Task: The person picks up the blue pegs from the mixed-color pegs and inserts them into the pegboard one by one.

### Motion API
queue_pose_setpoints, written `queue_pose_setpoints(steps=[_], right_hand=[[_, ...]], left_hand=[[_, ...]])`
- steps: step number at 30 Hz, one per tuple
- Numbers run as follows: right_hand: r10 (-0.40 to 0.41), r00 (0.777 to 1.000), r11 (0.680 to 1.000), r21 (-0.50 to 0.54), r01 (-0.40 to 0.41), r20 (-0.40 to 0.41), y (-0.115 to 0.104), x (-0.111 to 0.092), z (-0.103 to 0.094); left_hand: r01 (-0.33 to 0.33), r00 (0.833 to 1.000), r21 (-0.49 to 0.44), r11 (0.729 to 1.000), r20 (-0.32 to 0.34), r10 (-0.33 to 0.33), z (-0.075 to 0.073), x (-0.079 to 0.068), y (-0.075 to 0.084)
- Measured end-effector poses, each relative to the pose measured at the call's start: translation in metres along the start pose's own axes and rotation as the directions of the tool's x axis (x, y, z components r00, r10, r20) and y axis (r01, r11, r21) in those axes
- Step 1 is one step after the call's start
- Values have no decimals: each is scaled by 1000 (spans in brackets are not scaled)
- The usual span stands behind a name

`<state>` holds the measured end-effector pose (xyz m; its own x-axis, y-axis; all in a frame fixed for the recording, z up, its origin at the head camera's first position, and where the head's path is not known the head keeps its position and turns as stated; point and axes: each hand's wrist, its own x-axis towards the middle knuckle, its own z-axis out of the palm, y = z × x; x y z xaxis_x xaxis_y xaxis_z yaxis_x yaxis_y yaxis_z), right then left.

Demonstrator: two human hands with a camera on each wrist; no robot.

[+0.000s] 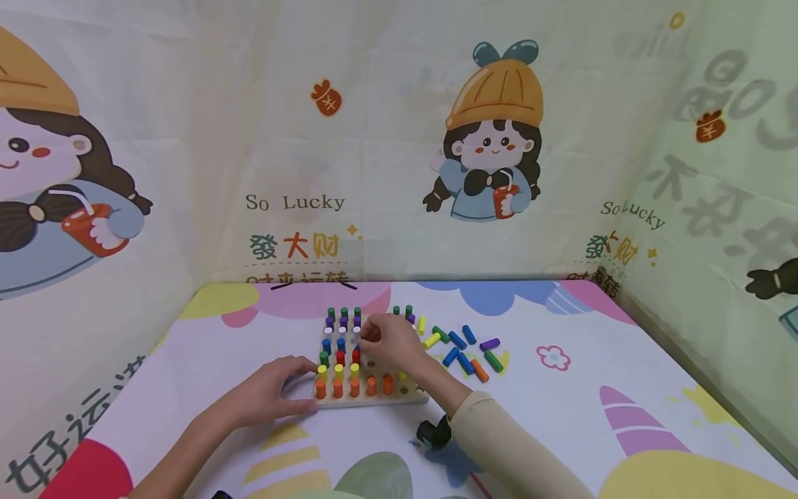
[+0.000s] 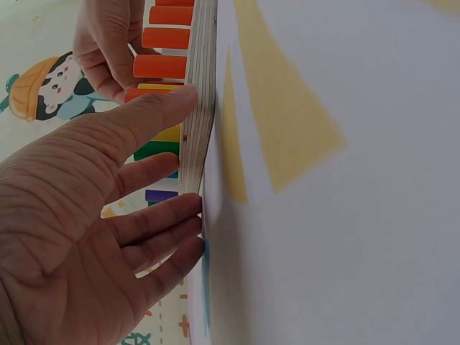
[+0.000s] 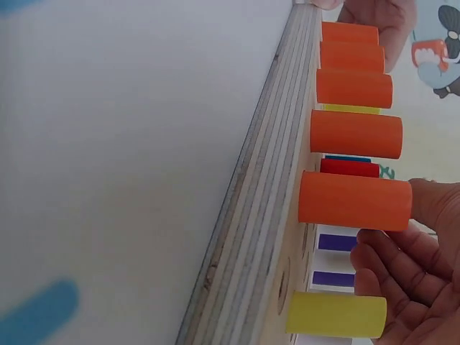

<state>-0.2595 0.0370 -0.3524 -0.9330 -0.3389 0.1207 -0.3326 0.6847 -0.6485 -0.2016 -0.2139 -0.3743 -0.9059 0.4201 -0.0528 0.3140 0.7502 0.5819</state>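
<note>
a wooden board (image 2: pixel 199 79) is touched at its layered edge by the left hand (image 2: pixel 75 208), its thumb extended; orange pegs (image 2: pixel 161 66) are backed by the right hand (image 2: pixel 109 39).

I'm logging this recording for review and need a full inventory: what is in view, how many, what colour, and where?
Pegboard: one, pale wood, on the table
Orange standing pegs: five, orange, pegboard's front row
Other standing pegs: about twenty, yellow, red, green, blue, white, purple, rows behind; some hidden
Loose pegs: about ten, blue, green, yellow, orange, purple, right of the pegboard
Table: one, white with colourful prints, below everything
Backdrop: pale with cartoon prints, around the table; sheet count unclear
Black object: one, black, beside the sleeve
Sleeve: one, cream, right arm
Left hand: one, touching the pegboard's left side
Right hand: one, over the pegboard; grip unclear
</note>
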Motion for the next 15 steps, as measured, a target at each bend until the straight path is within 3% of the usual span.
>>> queue_pose_setpoints(steps=[15], right_hand=[[-16,1000,1000,22,17,-11,3,2,1]], left_hand=[[-31,999,11,999,-7,31,-1,0,-1]])
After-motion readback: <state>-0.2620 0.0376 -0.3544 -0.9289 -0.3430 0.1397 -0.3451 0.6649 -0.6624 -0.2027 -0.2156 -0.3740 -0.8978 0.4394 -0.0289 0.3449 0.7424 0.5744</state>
